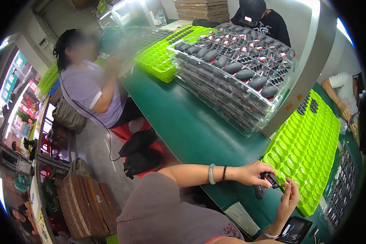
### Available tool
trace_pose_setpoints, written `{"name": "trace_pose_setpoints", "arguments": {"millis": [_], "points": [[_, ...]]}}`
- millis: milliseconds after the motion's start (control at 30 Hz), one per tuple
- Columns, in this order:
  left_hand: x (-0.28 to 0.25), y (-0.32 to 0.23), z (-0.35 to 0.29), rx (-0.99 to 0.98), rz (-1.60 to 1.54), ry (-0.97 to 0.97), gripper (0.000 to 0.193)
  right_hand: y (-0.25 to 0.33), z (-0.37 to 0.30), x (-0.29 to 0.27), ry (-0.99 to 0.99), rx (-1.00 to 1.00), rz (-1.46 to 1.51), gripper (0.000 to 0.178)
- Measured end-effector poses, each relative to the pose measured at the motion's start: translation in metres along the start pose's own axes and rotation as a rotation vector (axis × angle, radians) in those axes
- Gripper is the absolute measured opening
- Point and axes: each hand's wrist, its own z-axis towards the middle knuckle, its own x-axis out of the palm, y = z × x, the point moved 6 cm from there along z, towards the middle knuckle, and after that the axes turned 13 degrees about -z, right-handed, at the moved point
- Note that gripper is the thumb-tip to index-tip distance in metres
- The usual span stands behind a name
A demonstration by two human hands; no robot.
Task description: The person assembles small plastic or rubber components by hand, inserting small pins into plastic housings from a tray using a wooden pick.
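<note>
My left hand [255,173], with a pale bangle and a dark bead bracelet on its wrist, grips a small black device [270,179] between thumb and fingers. The device has red and whitish parts showing on its side. My right hand [289,198] is pinched close to the device's right end; whatever its fingertips hold is too small to make out. A dark rounded piece [259,192] lies on the green table just below my left hand. Beside both hands is a bright green moulded tray [301,150] with many rounded pockets, and several black pieces sit at its far end.
A tall stack of clear plastic trays [232,93] filled with grey and black parts stands ahead on the table [183,118]. Another green tray [154,61] lies behind it. A metal post [301,77] rises at right. Co-workers sit left, ahead and right. A pale sheet [242,218] lies nearby.
</note>
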Motion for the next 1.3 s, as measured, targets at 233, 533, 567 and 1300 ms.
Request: {"name": "trace_pose_setpoints", "arguments": {"millis": [233,533,567,1300], "points": [[-0.001,-0.001,0.001,-0.006,0.027,0.011,0.047,-0.004,0.001,0.0,-0.01,-0.004,-0.015,0.025],[-0.007,0.0,0.001,0.017,0.007,-0.031,0.046,-0.011,0.006,0.005,0.002,-0.025,-0.02,0.026],[-0.005,-0.001,0.001,0.02,0.01,-0.028,0.046,-0.011,0.005,0.004,-0.003,-0.029,-0.023,0.026],[-0.028,-0.033,0.006,0.057,0.193,-0.043,0.045,0.037,0.009,-0.002,0.027,-0.135,-0.106,0.02]]}}
